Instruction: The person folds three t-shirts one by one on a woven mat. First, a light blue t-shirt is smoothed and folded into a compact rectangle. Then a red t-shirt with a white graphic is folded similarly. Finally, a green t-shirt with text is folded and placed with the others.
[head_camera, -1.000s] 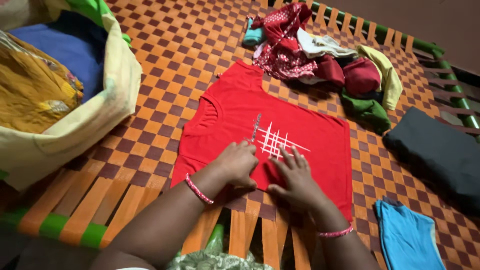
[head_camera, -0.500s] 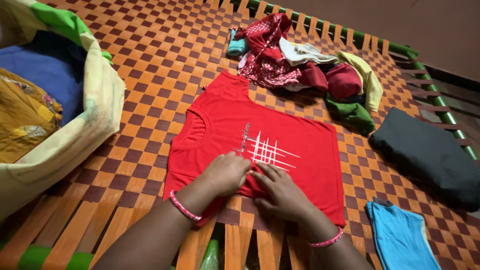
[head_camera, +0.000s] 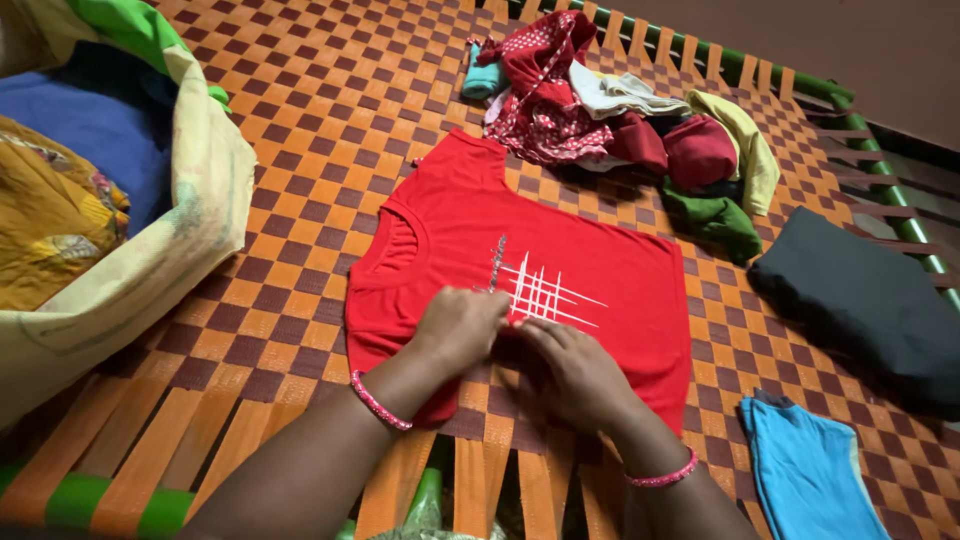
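Hands meet at the near edge of one red T-shirt (head_camera: 520, 270), which lies flat on a woven cot (head_camera: 330, 110) of orange and brown checks. The left hand (head_camera: 460, 328) and the right hand (head_camera: 572, 370) are side by side and touching, fingers curled, pinching a fold of the shirt's red cloth between them. Each wrist carries one pink bangle, two in all.

The T-shirt lies with its neck toward the left and its hem toward the right, so its long axis runs across the view; a white line print faces up, just beyond the fingers.

Beyond the shirt sits one heap of crumpled clothes (head_camera: 640, 120) in red, white, yellow and green. To the right lie one dark folded garment (head_camera: 860, 300) and, nearer, one light blue garment (head_camera: 810, 470). At far left, one pale yellow cloth bundle (head_camera: 170, 250) holds blue and mustard fabrics.
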